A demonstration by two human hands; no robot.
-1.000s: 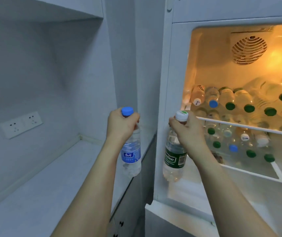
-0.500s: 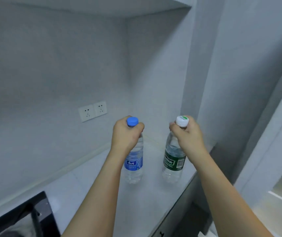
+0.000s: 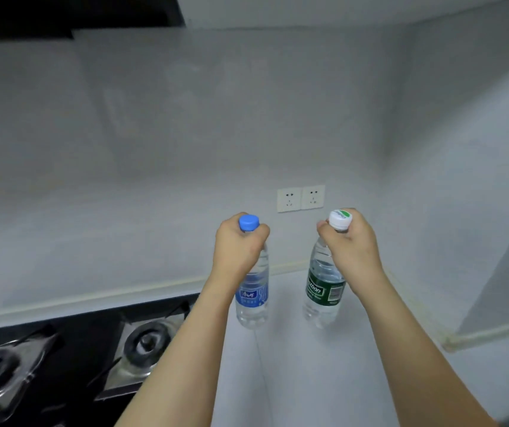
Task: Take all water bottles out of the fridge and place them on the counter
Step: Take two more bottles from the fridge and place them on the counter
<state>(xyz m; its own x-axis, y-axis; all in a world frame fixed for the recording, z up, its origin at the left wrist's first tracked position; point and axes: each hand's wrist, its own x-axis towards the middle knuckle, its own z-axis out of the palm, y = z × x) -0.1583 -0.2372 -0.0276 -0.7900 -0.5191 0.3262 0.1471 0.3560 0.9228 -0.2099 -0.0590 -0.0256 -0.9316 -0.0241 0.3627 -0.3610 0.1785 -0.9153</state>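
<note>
My left hand (image 3: 239,246) grips the neck of a clear water bottle with a blue cap and blue label (image 3: 253,298). My right hand (image 3: 350,241) grips the neck of a clear water bottle with a white cap and green label (image 3: 324,292). Both bottles are upright over the white counter (image 3: 324,380), side by side; whether their bases touch it I cannot tell. The fridge is out of view.
A black gas hob (image 3: 62,352) with two burners lies on the counter to the left. Two wall sockets (image 3: 301,198) sit on the grey back wall behind the bottles. A side wall (image 3: 478,211) closes the corner on the right. A dark hood (image 3: 62,13) hangs top left.
The view has swung left from the open fridge to the counter. Both hands have carried their bottles over the counter next to the hob.
</note>
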